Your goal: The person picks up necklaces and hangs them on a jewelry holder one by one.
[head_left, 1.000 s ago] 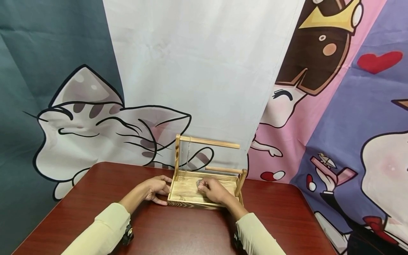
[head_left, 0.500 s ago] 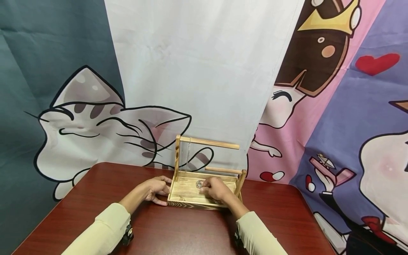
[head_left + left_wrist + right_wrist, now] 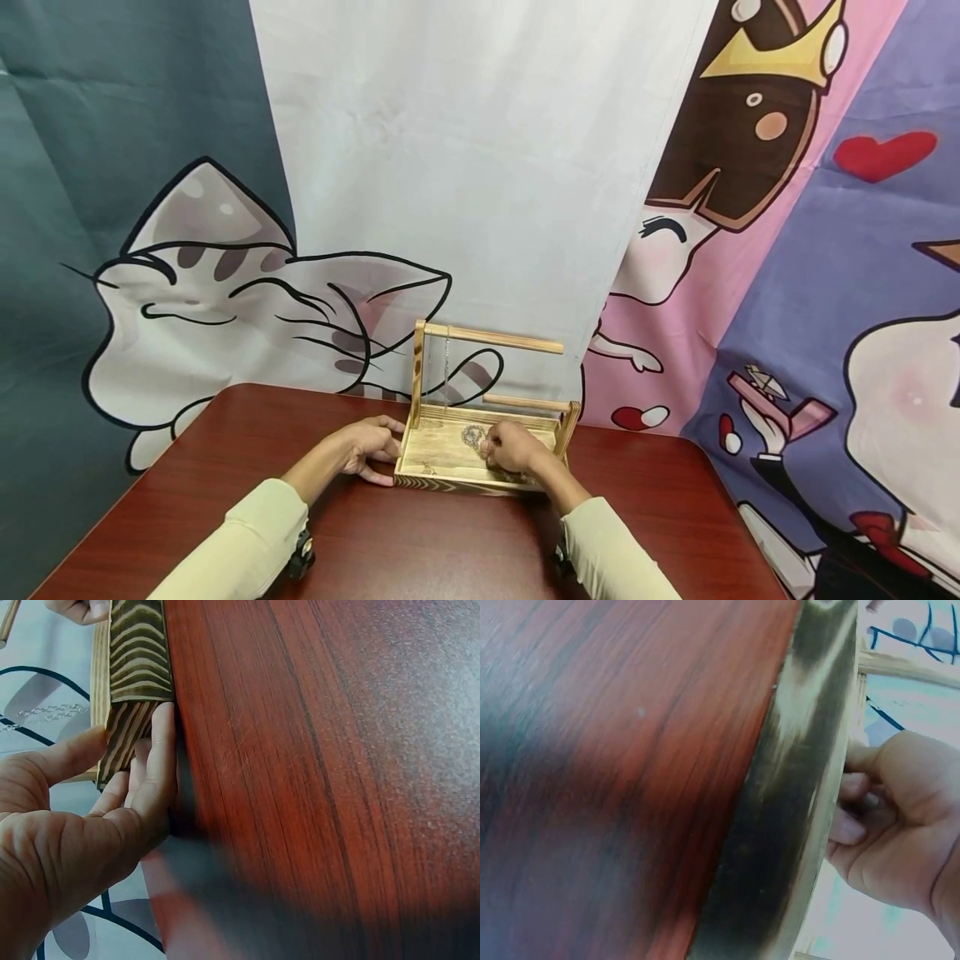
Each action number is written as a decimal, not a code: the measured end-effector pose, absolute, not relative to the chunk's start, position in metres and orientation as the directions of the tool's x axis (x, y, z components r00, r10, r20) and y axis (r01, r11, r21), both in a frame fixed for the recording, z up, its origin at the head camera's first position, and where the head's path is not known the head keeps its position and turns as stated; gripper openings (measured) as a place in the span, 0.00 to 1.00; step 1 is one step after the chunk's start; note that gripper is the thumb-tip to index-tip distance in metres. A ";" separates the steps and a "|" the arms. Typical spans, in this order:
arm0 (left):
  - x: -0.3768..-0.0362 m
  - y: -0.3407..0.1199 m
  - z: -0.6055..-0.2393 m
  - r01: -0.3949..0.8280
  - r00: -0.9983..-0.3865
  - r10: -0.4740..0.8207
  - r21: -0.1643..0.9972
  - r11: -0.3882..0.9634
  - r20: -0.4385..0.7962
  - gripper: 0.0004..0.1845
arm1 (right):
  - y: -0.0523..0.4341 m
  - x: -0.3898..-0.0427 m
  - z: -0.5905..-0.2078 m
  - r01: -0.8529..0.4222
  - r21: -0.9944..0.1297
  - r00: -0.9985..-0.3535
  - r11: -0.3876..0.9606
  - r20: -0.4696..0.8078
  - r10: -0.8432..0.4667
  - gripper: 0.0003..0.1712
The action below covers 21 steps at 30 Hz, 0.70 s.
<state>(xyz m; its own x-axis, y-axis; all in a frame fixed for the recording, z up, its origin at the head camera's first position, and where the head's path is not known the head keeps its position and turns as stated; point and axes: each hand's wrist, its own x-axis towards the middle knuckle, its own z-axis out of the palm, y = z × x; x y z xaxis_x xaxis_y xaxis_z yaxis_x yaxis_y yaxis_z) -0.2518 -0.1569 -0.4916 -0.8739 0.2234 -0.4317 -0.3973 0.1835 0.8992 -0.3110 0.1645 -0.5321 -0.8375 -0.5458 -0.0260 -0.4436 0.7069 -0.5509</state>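
A wooden jewelry stand (image 3: 442,481) with a shallow tray base stands on the table. My left hand (image 3: 369,446) holds its left end; in the left wrist view the thumb (image 3: 79,754) rests at the upper edge and the fingers lie along the end wall. Curled inside the tray is my right hand (image 3: 513,450), its fingertips beside a coiled silver-coloured chain (image 3: 472,435). Whether they pinch part of it is hidden. In the right wrist view the bent fingers (image 3: 851,825) sit behind the tray's front wall (image 3: 780,810).
Another silver-coloured chain (image 3: 447,367) hangs from the stand's upper bar (image 3: 502,338). A lower bar (image 3: 525,403) runs at the right. Something small and gold-coloured (image 3: 427,469) lies in the tray's front left corner. A printed curtain (image 3: 480,167) hangs behind the reddish-brown table (image 3: 420,542).
My right hand has shifted slightly right, from over the coiled chain to beside it, so more of the coil shows. The left hand has stayed at the stand's left end.
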 end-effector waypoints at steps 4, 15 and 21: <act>-0.252 -0.156 -0.492 -0.396 -0.875 0.223 0.900 0.184 -0.430 0.34 | 0.160 -0.285 -0.499 -0.215 -0.810 -0.837 0.545 -0.134 -0.530 0.13; -0.252 -0.157 -0.493 -0.397 -0.875 0.215 0.898 0.190 -0.433 0.35 | 0.163 -0.283 -0.500 0.063 -0.961 -0.851 0.270 -0.193 -0.489 0.09; -0.252 -0.157 -0.494 -0.396 -0.877 0.214 0.899 0.188 -0.431 0.35 | 0.164 -0.281 -0.497 0.084 -0.980 -0.890 0.180 -0.155 -0.429 0.14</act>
